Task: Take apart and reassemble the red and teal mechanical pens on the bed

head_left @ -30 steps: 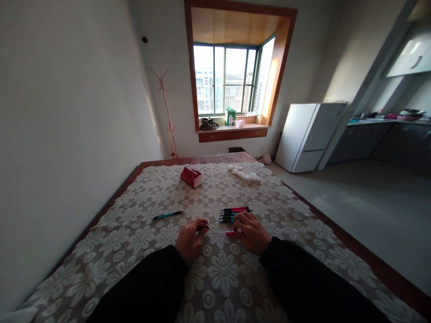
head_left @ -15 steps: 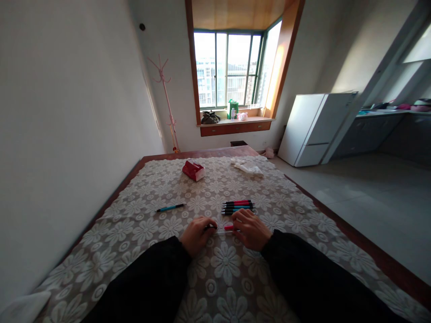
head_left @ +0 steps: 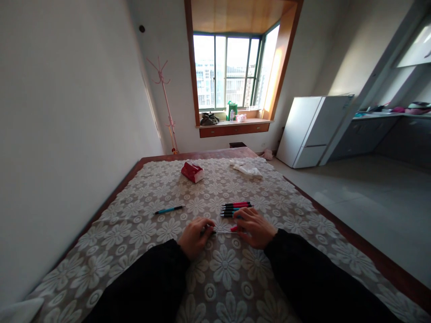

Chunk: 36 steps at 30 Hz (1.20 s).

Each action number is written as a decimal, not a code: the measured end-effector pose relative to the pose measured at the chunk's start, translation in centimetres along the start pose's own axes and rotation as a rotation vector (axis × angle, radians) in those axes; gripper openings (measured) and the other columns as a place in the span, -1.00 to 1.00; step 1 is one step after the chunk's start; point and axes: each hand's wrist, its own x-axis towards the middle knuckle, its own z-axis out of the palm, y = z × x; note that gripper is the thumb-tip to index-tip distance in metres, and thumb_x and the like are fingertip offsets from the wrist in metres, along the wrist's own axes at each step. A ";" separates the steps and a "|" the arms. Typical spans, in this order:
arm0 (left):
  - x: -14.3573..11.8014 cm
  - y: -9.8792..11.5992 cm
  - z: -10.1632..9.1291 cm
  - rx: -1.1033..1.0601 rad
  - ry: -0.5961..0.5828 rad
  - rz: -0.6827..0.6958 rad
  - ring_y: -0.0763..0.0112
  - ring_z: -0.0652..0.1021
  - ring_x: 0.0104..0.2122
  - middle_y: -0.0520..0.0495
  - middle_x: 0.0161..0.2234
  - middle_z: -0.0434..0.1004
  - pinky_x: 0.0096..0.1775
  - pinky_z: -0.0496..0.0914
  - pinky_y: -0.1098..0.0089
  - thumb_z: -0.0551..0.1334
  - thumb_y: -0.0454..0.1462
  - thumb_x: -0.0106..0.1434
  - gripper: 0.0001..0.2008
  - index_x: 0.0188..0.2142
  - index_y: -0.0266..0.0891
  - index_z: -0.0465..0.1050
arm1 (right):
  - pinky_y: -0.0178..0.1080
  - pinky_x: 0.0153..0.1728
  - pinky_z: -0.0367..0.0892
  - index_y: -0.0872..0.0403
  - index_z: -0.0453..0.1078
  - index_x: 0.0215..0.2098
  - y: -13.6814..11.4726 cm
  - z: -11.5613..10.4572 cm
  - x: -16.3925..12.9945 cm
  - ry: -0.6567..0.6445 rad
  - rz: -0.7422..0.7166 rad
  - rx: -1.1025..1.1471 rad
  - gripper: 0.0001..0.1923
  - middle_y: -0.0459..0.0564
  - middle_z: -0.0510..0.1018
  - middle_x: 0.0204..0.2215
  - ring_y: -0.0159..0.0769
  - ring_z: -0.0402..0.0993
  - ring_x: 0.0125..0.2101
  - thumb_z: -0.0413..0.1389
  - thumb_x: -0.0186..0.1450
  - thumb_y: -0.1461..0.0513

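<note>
My left hand is closed around a small black pen part, mostly hidden by the fingers. A thin whitish pen refill spans the gap between my hands. In my right hand, the fingers are closed on a red pen barrel, of which only the near end shows. Just beyond that hand lies a row of several red, blue and black pens, side by side and partly covered by the fingers. A single blue and black pen lies apart, ahead of my left hand.
A floral lace cloth covers the wooden table. Farther back lie a red tissue pack and a crumpled white plastic bag. A wall runs along the left; a white fridge stands beyond the table at right.
My right hand has shifted slightly right with the red barrel, so the gap between my hands is wider and more of the refill shows. The view has tilted a little.
</note>
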 end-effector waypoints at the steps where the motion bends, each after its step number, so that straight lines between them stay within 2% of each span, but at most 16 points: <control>1: 0.0 0.1 -0.1 0.016 0.011 0.006 0.30 0.54 -0.15 -0.03 -0.22 0.59 -0.06 0.37 0.30 0.13 -0.28 0.39 -0.84 -0.19 -0.13 0.50 | -0.08 0.01 0.25 0.04 0.41 -0.29 -0.1 0.1 0.0 0.005 -0.005 0.007 -0.91 0.02 0.51 -0.04 -0.15 0.37 -0.04 0.20 0.22 0.29; 5: -0.2 0.2 -0.2 0.095 0.007 0.023 0.25 0.52 -0.12 -0.01 -0.21 0.59 -0.04 0.35 0.26 0.17 -0.44 0.20 -0.74 -0.18 -0.11 0.49 | -0.12 -0.02 0.25 0.03 0.40 -0.24 -0.1 0.5 0.1 0.053 -0.009 0.040 -0.84 0.00 0.54 -0.12 -0.20 0.39 -0.10 0.11 0.23 0.38; 8: -0.3 0.1 -0.1 0.124 0.002 0.019 0.25 0.51 -0.16 0.00 -0.23 0.57 -0.06 0.36 0.25 0.18 -0.49 0.08 -0.66 -0.19 -0.13 0.47 | -0.14 -0.03 0.24 0.03 0.39 -0.19 0.1 0.8 0.1 0.079 0.025 0.021 -0.83 0.00 0.55 -0.13 -0.20 0.39 -0.09 0.11 0.27 0.37; 12: -0.2 -0.2 0.2 0.100 0.020 0.042 0.29 0.52 -0.18 -0.02 -0.25 0.56 -0.07 0.38 0.28 0.13 -0.48 0.19 -0.73 -0.21 -0.14 0.46 | -0.17 -0.06 0.21 0.01 0.41 -0.23 0.2 1.1 0.2 0.068 0.031 -0.016 -0.96 -0.04 0.57 -0.19 -0.23 0.40 -0.13 0.14 0.36 0.28; 16: -0.1 -0.5 0.3 0.077 0.058 0.054 0.28 0.52 -0.10 -0.04 -0.20 0.58 -0.03 0.39 0.27 0.08 -0.43 0.33 -0.76 -0.20 -0.14 0.47 | -0.17 -0.08 0.18 0.02 0.41 -0.22 -0.1 1.1 0.3 0.093 0.014 -0.081 -0.93 -0.04 0.56 -0.28 -0.24 0.38 -0.19 0.09 0.41 0.29; 18: 0.0 -0.5 0.2 0.089 0.039 0.069 0.26 0.52 -0.06 -0.05 -0.15 0.60 0.01 0.39 0.24 0.07 -0.42 0.36 -0.74 -0.15 -0.13 0.49 | -0.14 -0.06 0.15 0.02 0.42 -0.22 -0.3 1.1 0.4 0.125 -0.015 -0.142 -0.92 -0.05 0.55 -0.30 -0.23 0.36 -0.19 0.09 0.41 0.29; 23: -0.1 -0.3 0.0 0.197 -0.103 0.182 0.19 0.47 0.06 0.00 0.08 0.54 0.10 0.32 0.11 0.08 -0.43 0.34 -0.60 0.02 0.01 0.52 | -0.04 0.05 0.06 0.00 0.45 -0.21 -0.8 1.1 0.5 0.173 -0.107 -0.238 -0.89 -0.05 0.56 -0.26 -0.20 0.33 -0.13 0.12 0.37 0.32; 30: -0.3 -0.2 -0.1 0.188 -0.128 0.194 0.21 0.45 0.09 0.03 0.11 0.51 0.12 0.32 0.13 0.06 -0.57 0.14 -0.45 -0.09 0.01 0.58 | -0.03 0.08 0.04 -0.01 0.47 -0.17 -1.1 0.4 0.6 0.168 -0.096 -0.235 -0.82 -0.05 0.56 -0.22 -0.20 0.33 -0.10 0.09 0.38 0.36; 33: -0.2 -0.2 -0.1 0.177 -0.115 0.185 0.21 0.46 0.08 0.02 0.10 0.52 0.12 0.32 0.13 0.04 -0.57 0.17 -0.47 -0.09 -0.01 0.57 | -0.01 0.11 0.02 -0.01 0.47 -0.19 -1.0 0.1 0.5 0.158 -0.078 -0.209 -0.82 -0.05 0.56 -0.22 -0.20 0.34 -0.08 0.08 0.36 0.36; 36: -0.2 -0.1 -0.1 0.154 -0.068 0.169 0.22 0.48 0.05 -0.04 0.07 0.54 0.10 0.34 0.16 0.04 -0.48 0.31 -0.61 -0.10 -0.07 0.55 | 0.01 0.12 0.01 0.00 0.47 -0.22 -0.8 -0.3 0.4 0.163 -0.050 -0.196 -0.84 -0.04 0.56 -0.22 -0.19 0.35 -0.09 0.07 0.36 0.35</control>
